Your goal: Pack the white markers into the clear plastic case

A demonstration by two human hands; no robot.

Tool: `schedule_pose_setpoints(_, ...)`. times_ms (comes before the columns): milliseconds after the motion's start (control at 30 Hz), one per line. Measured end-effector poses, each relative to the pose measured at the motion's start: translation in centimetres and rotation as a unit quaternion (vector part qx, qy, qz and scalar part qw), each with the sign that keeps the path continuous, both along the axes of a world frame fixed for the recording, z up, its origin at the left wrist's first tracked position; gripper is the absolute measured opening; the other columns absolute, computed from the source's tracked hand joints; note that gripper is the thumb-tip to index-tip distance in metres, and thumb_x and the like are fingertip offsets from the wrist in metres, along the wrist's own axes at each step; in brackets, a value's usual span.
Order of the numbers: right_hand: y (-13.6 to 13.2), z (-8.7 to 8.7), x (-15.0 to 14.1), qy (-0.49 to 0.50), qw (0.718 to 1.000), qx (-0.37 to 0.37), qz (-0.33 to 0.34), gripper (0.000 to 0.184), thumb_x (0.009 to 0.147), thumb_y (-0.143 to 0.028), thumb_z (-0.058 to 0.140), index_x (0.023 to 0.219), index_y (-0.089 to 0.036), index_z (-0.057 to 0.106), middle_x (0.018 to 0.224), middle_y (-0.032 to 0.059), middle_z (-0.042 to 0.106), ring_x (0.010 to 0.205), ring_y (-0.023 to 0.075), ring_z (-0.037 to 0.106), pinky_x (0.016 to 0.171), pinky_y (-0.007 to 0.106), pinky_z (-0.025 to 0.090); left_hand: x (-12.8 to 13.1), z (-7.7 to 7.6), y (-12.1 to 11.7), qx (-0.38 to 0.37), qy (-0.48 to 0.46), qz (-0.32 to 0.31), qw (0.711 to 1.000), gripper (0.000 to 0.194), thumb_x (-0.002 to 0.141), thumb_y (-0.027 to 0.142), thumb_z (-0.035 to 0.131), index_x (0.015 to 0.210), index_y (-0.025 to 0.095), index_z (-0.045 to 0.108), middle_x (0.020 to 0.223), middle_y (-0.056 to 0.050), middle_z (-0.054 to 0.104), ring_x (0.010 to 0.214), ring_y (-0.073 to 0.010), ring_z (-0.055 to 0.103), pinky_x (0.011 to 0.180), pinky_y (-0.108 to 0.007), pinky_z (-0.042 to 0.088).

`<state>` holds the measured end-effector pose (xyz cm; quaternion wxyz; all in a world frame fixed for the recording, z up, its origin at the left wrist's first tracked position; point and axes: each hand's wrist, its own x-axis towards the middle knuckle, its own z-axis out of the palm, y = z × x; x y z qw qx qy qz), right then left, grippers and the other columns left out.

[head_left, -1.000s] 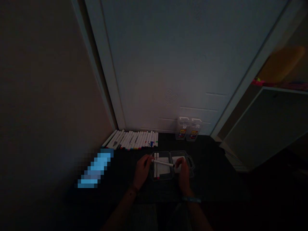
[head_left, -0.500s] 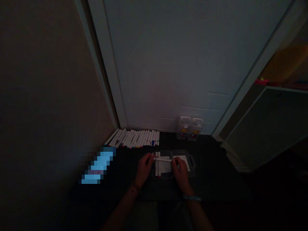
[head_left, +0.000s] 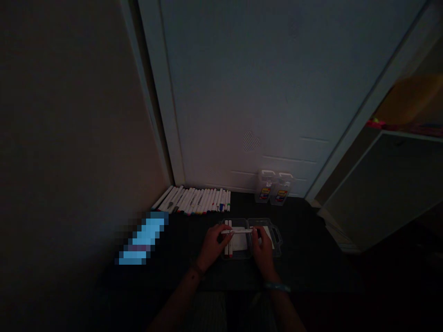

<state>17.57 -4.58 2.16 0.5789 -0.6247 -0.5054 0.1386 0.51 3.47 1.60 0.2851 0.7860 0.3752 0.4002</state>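
A white marker (head_left: pixel 242 231) lies level between my two hands, above an opened clear plastic case (head_left: pixel 242 256). The fingers of my left hand (head_left: pixel 215 242) pinch its left end. At its right end, my right hand (head_left: pixel 262 244) is closed on it too. Two white markers (head_left: pixel 228 246) lie side by side along the left side of the case, one showing a red end. Pale card or paper (head_left: pixel 240 242) sits in the case, with another white piece (head_left: pixel 269 236) in its right half, partly behind my right hand.
A row of several white markers (head_left: pixel 197 200) with coloured ends lies at the back left of the dark table (head_left: pixel 304 258). Two clear cases with labels (head_left: pixel 266 189) stand against the white panel (head_left: pixel 221 92). On the left is a bright pixelated patch (head_left: pixel 143 240).
My left hand has shifted right along the marker, its fingers now further over it. My right hand has moved slightly right. The view has tilted a little.
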Motion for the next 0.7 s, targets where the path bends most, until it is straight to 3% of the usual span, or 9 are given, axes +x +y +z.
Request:
schedule_pose_setpoints(233,0.07,-0.13,0.07,-0.005,1.0,0.002,0.006,0.026,0.093,-0.038,0.04,0.091,-0.02,0.057,0.082,0.0024,0.061,0.074,0.0161,0.056,0.067,0.025,0.04,0.26,-0.36,0.28,-0.026,-0.036,-0.005,0.999,0.028,0.088,0.039,0.045,0.096,0.02,0.065,0.097,-0.006,0.066,0.095,-0.0206,0.06,0.087,-0.032,0.045)
schedule_pose_setpoints(700,0.0,-0.13,0.16,-0.01,1.0,0.001,0.007,0.023,0.093,-0.036,0.04,0.092,-0.02,0.057,0.083,0.0016,0.061,0.075,0.0155,0.056,0.066,0.024,0.04,0.16,-0.34,0.37,-0.022,-0.038,-0.021,0.999,0.023,0.085,0.036,0.051,0.094,0.02,0.065,0.096,-0.006,0.067,0.095,-0.021,0.061,0.087,-0.034,0.046)
